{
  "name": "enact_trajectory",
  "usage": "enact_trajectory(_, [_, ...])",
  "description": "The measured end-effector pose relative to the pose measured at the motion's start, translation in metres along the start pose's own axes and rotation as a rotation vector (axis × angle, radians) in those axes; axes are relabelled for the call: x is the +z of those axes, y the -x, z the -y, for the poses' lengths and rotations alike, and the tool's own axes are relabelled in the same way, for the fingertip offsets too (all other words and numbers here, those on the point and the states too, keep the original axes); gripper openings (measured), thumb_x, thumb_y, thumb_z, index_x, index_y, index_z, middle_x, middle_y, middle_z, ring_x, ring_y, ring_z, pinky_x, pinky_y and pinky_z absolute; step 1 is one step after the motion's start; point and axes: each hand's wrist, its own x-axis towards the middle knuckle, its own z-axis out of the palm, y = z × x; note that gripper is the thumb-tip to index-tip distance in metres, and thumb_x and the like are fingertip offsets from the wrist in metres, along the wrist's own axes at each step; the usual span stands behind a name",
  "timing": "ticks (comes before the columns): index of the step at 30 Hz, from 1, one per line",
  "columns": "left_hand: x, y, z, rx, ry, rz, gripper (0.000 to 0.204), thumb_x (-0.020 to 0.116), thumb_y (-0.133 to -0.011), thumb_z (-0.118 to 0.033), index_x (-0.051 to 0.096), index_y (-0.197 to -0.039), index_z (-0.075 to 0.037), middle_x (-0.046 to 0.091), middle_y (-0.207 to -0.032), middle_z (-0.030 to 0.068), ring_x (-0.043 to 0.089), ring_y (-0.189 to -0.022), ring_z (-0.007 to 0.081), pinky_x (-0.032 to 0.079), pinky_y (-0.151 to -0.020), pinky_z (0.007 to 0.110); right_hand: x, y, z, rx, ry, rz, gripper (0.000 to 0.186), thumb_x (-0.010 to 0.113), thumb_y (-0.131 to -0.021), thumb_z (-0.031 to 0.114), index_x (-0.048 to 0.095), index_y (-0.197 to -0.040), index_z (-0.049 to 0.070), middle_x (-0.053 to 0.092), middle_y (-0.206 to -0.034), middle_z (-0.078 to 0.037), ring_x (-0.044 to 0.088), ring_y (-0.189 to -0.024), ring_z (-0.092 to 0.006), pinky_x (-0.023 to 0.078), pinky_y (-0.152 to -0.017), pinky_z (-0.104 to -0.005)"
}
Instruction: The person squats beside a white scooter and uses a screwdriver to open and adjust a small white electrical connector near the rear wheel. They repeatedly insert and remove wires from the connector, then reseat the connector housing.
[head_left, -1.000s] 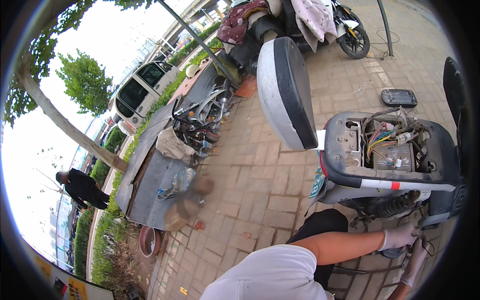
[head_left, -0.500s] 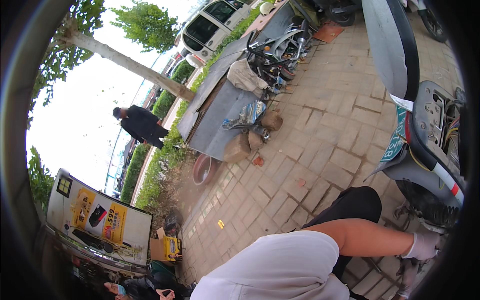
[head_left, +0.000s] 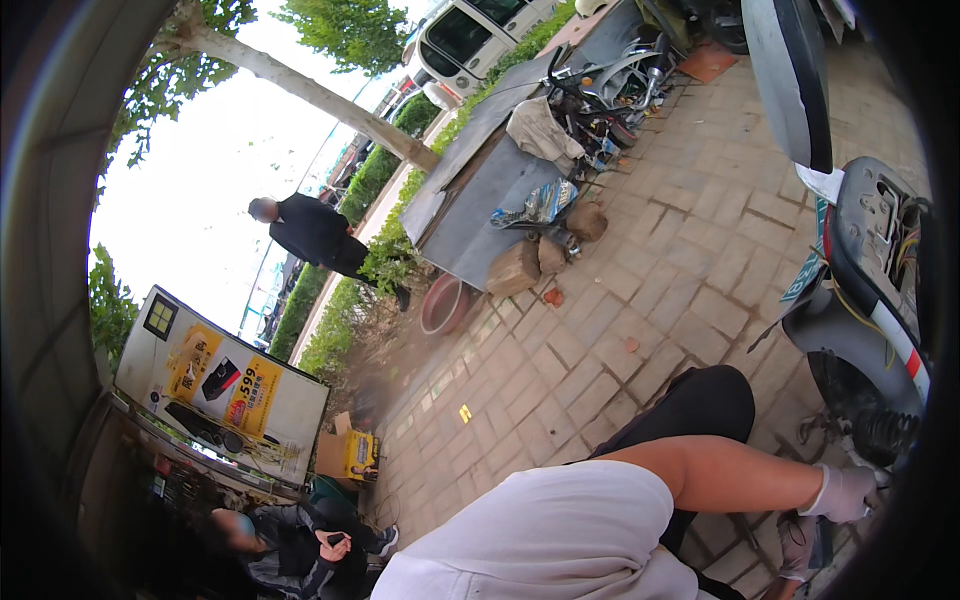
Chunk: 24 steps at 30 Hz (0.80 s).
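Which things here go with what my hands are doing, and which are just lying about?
Apparently in use:
- grey scooter with a coiled black spring
- pale-gloved left hand near that spring
- pale-gloved right hand, grip unclear

Apparently just lying about:
- crumpled blue-and-white bag
- rough brown blocks
- round reddish-brown basin
- crumpled beige cloth

An opened scooter (head_left: 860, 250) suggests an outdoor workshop.

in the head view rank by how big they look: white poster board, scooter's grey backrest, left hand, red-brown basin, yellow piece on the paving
1. white poster board
2. scooter's grey backrest, cut off at the top
3. left hand and red-brown basin: too alike to rank
4. yellow piece
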Motion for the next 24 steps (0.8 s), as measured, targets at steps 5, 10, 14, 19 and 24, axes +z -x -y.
enact_trajectory(5, [0.003, 0.005, 0.001, -0.062, 0.174, -0.075, 0.024, 0.061, -0.086, -0.011, 0.069, -0.106, -0.003, 0.07, -0.092, 0.0191, 0.068, -0.088, 0.0339, 0.053, -0.076, 0.042, 0.01, -0.001, 0.006, -0.031, -0.035, 0.052, 0.03, 0.062, -0.076, 0.007, 0.059, -0.104, -0.002, 0.058, -0.072, -0.004, 0.057, -0.066, -0.0132, 0.047, -0.061, -0.028])
enact_trajectory(10, [0.013, 0.002, -0.005, -0.066, -0.155, -0.104, 0.031, 0.056, -0.087, -0.009, 0.065, -0.115, -0.002, 0.069, -0.098, 0.0215, 0.067, -0.093, 0.0372, 0.052, -0.08, 0.043, 0.012, 0.014, 0.029, -0.077, 0.105, -0.03, 0.032, 0.064, -0.074, 0.006, 0.06, -0.104, -0.001, 0.062, -0.077, -0.006, 0.06, -0.07, -0.0146, 0.049, -0.066, -0.0293])
enact_trajectory(14, [0.011, 0.016, -0.019, -0.023, -0.165, 0.013, 0.029, 0.055, -0.09, -0.015, 0.06, -0.114, -0.001, 0.068, -0.091, 0.0237, 0.065, -0.087, 0.0442, 0.051, -0.077, 0.052, 0.007, 0.049, 0.065, -0.104, 0.139, -0.142, 0.029, 0.07, -0.087, 0.011, 0.067, -0.114, -0.001, 0.072, -0.109, -0.012, 0.067, -0.101, -0.0207, 0.051, -0.092, -0.0364])
enact_trajectory(19, [-0.014, 0.012, -0.026, -0.015, 0.104, 0.119, 0.031, 0.062, -0.094, -0.011, 0.055, -0.121, 0.002, 0.066, -0.093, 0.0073, 0.066, -0.078, 0.0133, 0.054, -0.072, 0.03, -0.008, 0.122, 0.108, 0.093, -0.165, -0.464, 0.024, 0.068, -0.093, 0.019, 0.073, -0.106, 0.0, 0.073, -0.093, -0.008, 0.066, -0.089, -0.0157, 0.052, -0.084, -0.0305])
enact_trajectory(24, [-0.02, 0.008, -0.038, -0.124, 0.333, 0.256, 0.032, 0.06, -0.098, -0.015, 0.054, -0.125, 0.003, 0.067, -0.11, 0.0119, 0.067, -0.092, 0.0169, 0.053, -0.084, 0.029, 0.008, 0.151, 0.148, -0.183, -0.349, -0.893, 0.025, 0.065, -0.095, 0.017, 0.069, -0.11, -0.002, 0.069, -0.099, -0.006, 0.063, -0.096, -0.0166, 0.05, -0.089, -0.0277])
